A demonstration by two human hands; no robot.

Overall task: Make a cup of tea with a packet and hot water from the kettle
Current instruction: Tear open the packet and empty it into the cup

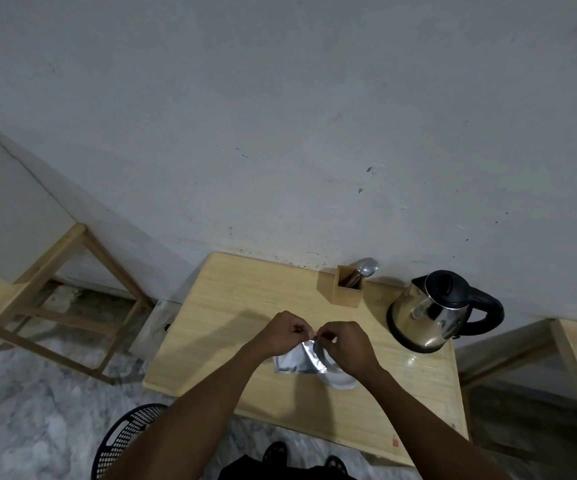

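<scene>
Silver foil packet (299, 360) hangs in the air above the wooden table (231, 306), held at its top edge, body drooping down toward me. My left hand (285, 332) pinches the top corner on its side, fingers closed tight on the foil; my right hand (344, 344) pinches the top edge right next to it, also closed on the foil. Thumbs and fingertips of both hands nearly touching at the packet's top. White cup (340, 379) sits on the table just under my right hand and behind the packet's lower right corner, mostly hidden, only the lower rim and side showing; can't tell what's inside. Steel kettle (429, 315) with black lid and black handle stands on its base at the table's right side, near the wall, handle pointing right, well apart from my hands. Small wooden holder (344, 289) stands by the wall between table middle and kettle, a metal spoon (363, 270) leaning in it, bowl end up. Black perforated basket (124, 438) on the floor beside my left forearm. Wooden chair frame (72, 289) off to the left.
</scene>
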